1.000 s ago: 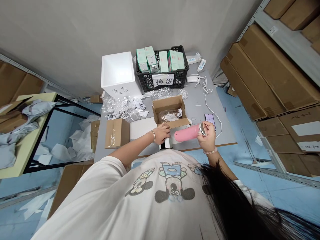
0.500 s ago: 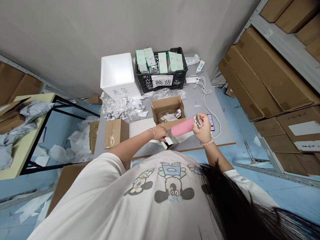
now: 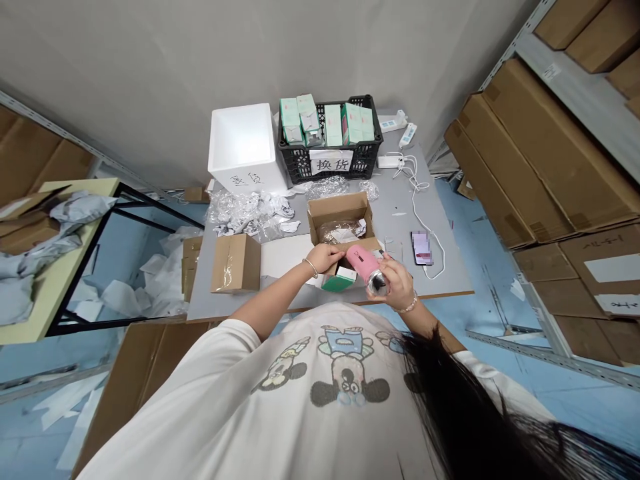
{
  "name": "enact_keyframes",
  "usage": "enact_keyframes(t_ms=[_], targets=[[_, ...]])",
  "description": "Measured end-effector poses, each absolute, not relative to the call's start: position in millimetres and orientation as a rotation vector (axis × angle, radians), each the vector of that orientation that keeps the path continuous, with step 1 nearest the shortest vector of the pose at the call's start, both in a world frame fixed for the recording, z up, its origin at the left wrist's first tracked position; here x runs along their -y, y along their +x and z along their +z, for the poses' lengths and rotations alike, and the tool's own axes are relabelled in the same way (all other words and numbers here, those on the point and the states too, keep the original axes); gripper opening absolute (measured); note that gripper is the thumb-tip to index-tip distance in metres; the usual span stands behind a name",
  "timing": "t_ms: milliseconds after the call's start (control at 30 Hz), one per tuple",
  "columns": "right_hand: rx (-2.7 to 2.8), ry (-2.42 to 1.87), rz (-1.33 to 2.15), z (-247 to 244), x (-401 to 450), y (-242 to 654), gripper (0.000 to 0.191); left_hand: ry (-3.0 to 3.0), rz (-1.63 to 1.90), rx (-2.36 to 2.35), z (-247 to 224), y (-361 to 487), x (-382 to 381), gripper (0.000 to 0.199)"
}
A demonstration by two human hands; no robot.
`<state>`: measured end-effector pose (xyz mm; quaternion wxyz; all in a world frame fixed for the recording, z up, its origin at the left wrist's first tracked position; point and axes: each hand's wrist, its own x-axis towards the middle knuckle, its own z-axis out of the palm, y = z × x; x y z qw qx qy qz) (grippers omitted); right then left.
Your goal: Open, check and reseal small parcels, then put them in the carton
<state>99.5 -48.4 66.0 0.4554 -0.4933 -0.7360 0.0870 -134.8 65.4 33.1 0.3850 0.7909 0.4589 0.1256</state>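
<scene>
In my right hand (image 3: 399,281) is a pink insulated bottle (image 3: 363,261), gripped around its silver-capped end. It lies tilted, with the cap towards me and the pink end pointing away to the left. My left hand (image 3: 324,257) is closed at the upper left edge of a small green-and-white box (image 3: 339,280), just left of the bottle. Part of the box is hidden by my left hand and the bottle. Directly behind stands an open cardboard carton (image 3: 367,208) with clear plastic wrap and paper inside.
A closed carton (image 3: 236,263) stands left on the grey table. Behind are crumpled plastic wrapping (image 3: 250,210), a white foam box (image 3: 243,175) and a black crate (image 3: 300,165) of green boxes. To the right lie a phone (image 3: 421,248) and its white cable (image 3: 442,257).
My right hand has brought the bottle lower and to the left, turning its capped end towards me. The small box has tipped so its green side shows, and my left hand has shifted up along it.
</scene>
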Motion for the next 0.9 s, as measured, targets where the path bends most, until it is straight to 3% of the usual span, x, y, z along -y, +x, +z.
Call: enact_keyframes(t_ms=[267,533,767,900], targets=[[1.802,-1.107,0.231,80,52,100,0.062,1.981,0.390,-1.121,34,-129,-62,0.043],[2.086,-1.213,0.466,72,30,88,0.051,1.847,0.401,-1.140,-3,-115,-54,0.043],[1.780,-1.733,0.649,44,34,65,0.059,1.788,0.451,-1.276,-22,-110,-51,0.041],[1.687,-1.879,0.686,23,31,52,0.050,1.786,0.460,-1.267,-25,-110,-50,0.039]])
